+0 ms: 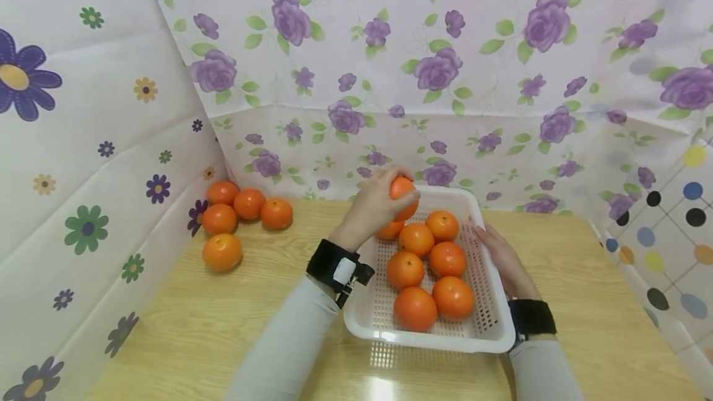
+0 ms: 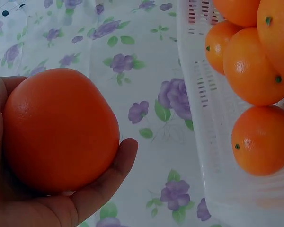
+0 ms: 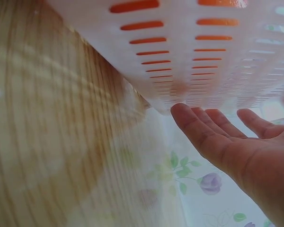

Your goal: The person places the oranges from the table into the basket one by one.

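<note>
My left hand (image 1: 375, 203) grips an orange (image 1: 405, 195) above the far left part of a white plastic basket (image 1: 429, 340). In the left wrist view, the fingers curl round the held orange (image 2: 61, 132), apart from the basket wall (image 2: 199, 113). Several oranges (image 1: 447, 258) lie inside the basket. At the basket's right side is my right hand (image 1: 507, 265), at the rim. Seen from the right wrist, its fingers (image 3: 203, 132) are extended beside the slotted outer wall (image 3: 180, 61); its thumb is mostly out of that view.
Several more oranges (image 1: 222, 252) sit in a group at the left rear of the wooden table (image 1: 262, 302). A flowered cloth (image 1: 356, 110) hangs behind the table, with patterned cloths on the left (image 1: 67, 159) and right (image 1: 676, 228) sides.
</note>
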Tool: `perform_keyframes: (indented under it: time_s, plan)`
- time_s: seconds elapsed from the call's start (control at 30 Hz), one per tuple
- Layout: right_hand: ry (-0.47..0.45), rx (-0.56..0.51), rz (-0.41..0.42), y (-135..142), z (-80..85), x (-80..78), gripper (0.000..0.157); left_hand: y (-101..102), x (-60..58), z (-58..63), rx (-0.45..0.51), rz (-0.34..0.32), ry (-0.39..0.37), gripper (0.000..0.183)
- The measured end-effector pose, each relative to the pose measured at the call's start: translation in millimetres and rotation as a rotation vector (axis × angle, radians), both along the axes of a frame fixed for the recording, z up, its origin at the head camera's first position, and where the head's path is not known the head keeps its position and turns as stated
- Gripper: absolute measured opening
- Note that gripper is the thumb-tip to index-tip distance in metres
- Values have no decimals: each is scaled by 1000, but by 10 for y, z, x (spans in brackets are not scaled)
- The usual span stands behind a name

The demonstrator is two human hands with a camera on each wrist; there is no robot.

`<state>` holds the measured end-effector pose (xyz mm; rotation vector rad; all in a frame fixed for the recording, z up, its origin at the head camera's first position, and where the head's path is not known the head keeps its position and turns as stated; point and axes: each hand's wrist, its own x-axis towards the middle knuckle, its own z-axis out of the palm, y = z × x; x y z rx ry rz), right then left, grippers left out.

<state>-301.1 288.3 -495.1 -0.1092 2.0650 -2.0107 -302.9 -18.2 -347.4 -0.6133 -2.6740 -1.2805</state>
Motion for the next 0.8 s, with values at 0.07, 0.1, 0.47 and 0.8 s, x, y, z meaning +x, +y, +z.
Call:
perform_keyframes:
  time_s: [0.07,0.1,0.47,0.8]
  plan:
    - [-3,4,-4,1,2,-3,70,44,4,-9,-20,-14,-20,33]
    - [-3,7,-5,2,5,-3,70,67,9,-13,-32,-22,-31,33]
    - [-12,21,-6,6,38,9,71,287,47,-112,-230,-124,-74,37]
    - [-20,17,-12,10,30,7,72,419,103,-235,-283,-251,-149,45]
